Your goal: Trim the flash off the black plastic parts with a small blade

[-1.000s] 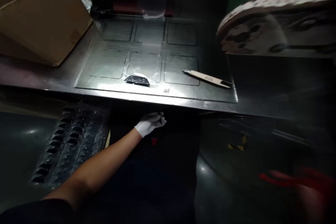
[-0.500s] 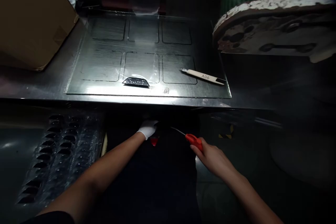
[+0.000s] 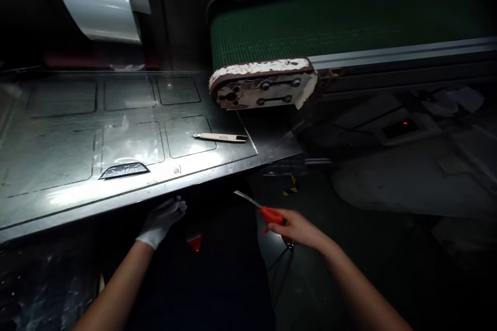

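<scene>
Two hands: both reach below the front edge of a metal worktable (image 3: pixel 116 191) in a dim workshop.
Surface: the steel top bears a clear sheet with rectangular outlines; a dark curved part (image 3: pixel 124 170) lies on it just above and beyond the left fingers.
Pen knife: a white cutter marked A06 (image 3: pixel 220 137) lies on the sheet, beyond and between the two hands, apart from both.
Room: a green conveyor belt (image 3: pixel 341 20) runs off to the right, its worn end plate (image 3: pixel 264 85) well above the right fingers; a shiny film roll (image 3: pixel 97 5) hangs at upper left.
Left hand (image 3: pixel 161 220): in a white glove, fingers loosely curled and close under the table edge; whether they touch it or hold anything cannot be told.
Right hand (image 3: pixel 297 227): bare, fingers closed round the red handle of an air blow gun (image 3: pixel 267 213).
Blow gun: its thin metal nozzle points up-left from the right fingers toward the table edge, short of the left fingers; a dark hose drops below the hand.
Red spot: a small red triangle (image 3: pixel 194 242) shows just right of and below the left wrist.
</scene>
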`<state>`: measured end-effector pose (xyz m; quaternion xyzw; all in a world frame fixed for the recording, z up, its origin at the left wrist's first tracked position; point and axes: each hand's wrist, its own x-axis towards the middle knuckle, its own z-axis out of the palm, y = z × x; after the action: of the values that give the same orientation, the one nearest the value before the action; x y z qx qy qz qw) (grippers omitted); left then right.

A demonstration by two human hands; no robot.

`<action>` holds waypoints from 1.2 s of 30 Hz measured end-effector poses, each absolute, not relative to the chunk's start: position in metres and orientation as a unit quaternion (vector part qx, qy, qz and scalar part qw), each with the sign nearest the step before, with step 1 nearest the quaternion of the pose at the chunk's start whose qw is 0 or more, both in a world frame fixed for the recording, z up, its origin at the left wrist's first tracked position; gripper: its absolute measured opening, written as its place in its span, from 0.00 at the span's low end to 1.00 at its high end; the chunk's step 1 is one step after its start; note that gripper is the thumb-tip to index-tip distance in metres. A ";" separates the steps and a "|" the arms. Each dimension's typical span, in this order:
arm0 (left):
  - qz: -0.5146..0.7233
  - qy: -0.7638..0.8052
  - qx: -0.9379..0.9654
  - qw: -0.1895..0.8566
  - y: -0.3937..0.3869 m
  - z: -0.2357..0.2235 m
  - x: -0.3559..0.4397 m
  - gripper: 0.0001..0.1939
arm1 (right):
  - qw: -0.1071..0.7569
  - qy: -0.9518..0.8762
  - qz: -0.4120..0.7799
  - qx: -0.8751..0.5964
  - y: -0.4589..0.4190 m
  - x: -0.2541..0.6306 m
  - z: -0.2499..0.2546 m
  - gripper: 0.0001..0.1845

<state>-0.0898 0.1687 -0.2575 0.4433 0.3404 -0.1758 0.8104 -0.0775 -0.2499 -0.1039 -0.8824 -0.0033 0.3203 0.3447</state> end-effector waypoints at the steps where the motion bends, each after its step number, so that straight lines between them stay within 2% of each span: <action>1: -0.173 0.341 0.437 0.814 0.173 -0.250 -0.094 0.19 | 0.368 0.019 0.286 -0.884 -0.266 -0.075 -0.100 0.26; 7: -0.235 0.305 0.459 0.801 0.168 -0.195 -0.128 0.31 | 0.436 0.152 -0.081 -0.883 -0.296 -0.049 -0.101 0.30; 9: -0.262 0.277 0.465 0.799 0.156 -0.173 -0.135 0.30 | 0.447 0.165 -0.158 -0.865 -0.281 -0.033 -0.119 0.33; 11: -0.254 0.262 0.443 0.819 0.142 -0.149 -0.140 0.25 | 0.459 0.171 -0.181 -0.853 -0.262 -0.017 -0.141 0.33; 15: -0.164 0.190 0.334 0.908 0.120 -0.106 -0.140 0.18 | 0.491 0.191 -0.136 -0.839 -0.217 -0.005 -0.181 0.28; 18: -0.119 0.132 0.273 0.946 0.122 -0.085 -0.132 0.17 | 0.539 0.173 -0.057 -0.822 -0.178 -0.015 -0.186 0.31; 21: -0.089 0.104 0.244 0.960 0.132 -0.075 -0.127 0.17 | 0.574 0.119 0.033 -0.810 -0.137 -0.036 -0.152 0.31; 24: -0.071 0.096 0.238 0.964 0.138 -0.071 -0.129 0.16 | 0.572 0.006 0.061 -0.818 -0.092 -0.060 -0.087 0.19; 26: -0.050 0.096 0.236 0.966 0.139 -0.070 -0.129 0.16 | 0.532 -0.207 0.064 -0.819 -0.060 -0.068 -0.047 0.11; 28: -0.021 0.096 0.244 0.965 0.139 -0.070 -0.128 0.15 | 0.491 -0.342 0.065 -0.799 -0.032 -0.068 -0.021 0.09; 33: 0.021 0.102 0.350 0.931 0.147 -0.068 -0.125 0.15 | 0.440 -0.402 0.135 -0.792 -0.003 -0.053 -0.010 0.04; 36: 0.023 0.108 0.362 0.925 0.155 -0.068 -0.126 0.23 | 0.422 -0.427 0.161 -0.783 0.002 -0.032 -0.004 0.05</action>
<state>-0.1263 0.1555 -0.0678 0.3624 0.1076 0.0234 0.9255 -0.0323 0.0018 -0.0044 -0.7835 -0.4272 0.1607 0.4217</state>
